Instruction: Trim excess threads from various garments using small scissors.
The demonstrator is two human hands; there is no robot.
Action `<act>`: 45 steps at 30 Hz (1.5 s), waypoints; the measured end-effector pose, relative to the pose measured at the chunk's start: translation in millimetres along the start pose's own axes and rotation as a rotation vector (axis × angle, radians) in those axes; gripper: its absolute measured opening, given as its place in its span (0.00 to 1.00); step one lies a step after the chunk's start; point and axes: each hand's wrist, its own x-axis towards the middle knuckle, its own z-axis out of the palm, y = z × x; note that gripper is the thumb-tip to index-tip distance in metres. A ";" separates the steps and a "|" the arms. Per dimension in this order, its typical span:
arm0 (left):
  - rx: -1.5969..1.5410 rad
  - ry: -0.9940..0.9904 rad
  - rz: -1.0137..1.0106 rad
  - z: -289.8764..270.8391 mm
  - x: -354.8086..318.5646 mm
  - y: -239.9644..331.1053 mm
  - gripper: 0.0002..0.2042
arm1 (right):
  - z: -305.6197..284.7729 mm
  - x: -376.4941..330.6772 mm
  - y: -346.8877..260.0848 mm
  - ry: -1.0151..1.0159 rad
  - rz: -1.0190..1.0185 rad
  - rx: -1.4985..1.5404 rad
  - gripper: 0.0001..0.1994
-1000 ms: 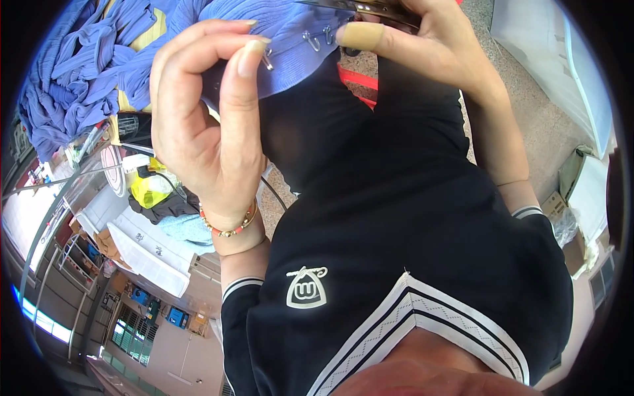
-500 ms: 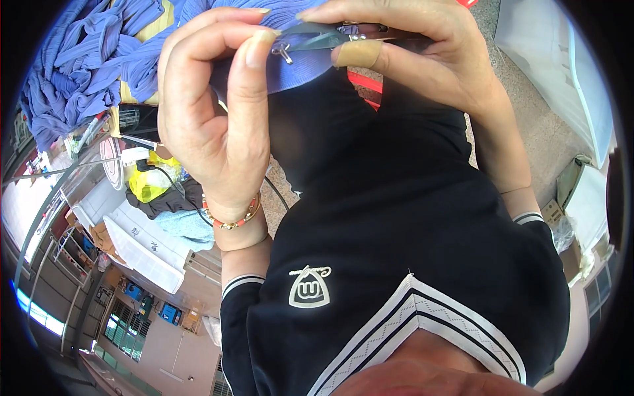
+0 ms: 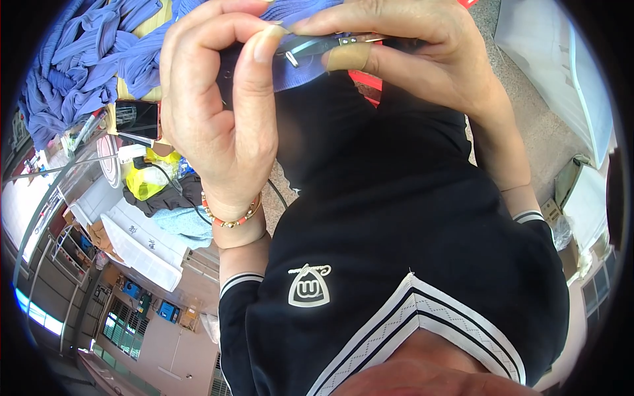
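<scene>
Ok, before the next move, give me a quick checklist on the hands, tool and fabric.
1. Metal tool held in the right hand: ok.
2. Tan wrap on the right thumb: ok.
3. Blue knit fabric within reach of both hands: ok.
4. Small metal piece visible: ok.
5. Left thumb clear of the tool: not ok, appears close beside its tip.
6. Left hand pinching anything: cannot tell.
</scene>
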 end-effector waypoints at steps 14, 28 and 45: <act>-0.230 0.204 -0.043 -4.9 -12.7 -9.0 0.11 | 2.4 -7.2 5.9 0.084 0.183 0.003 0.18; 0.391 0.012 0.235 -25.3 -5.7 -3.3 0.07 | 5.9 -9.6 -5.9 0.144 0.356 0.272 0.17; -0.134 0.181 0.023 -18.1 -23.4 -21.6 0.04 | 5.7 10.0 -11.8 -0.027 0.070 -0.124 0.19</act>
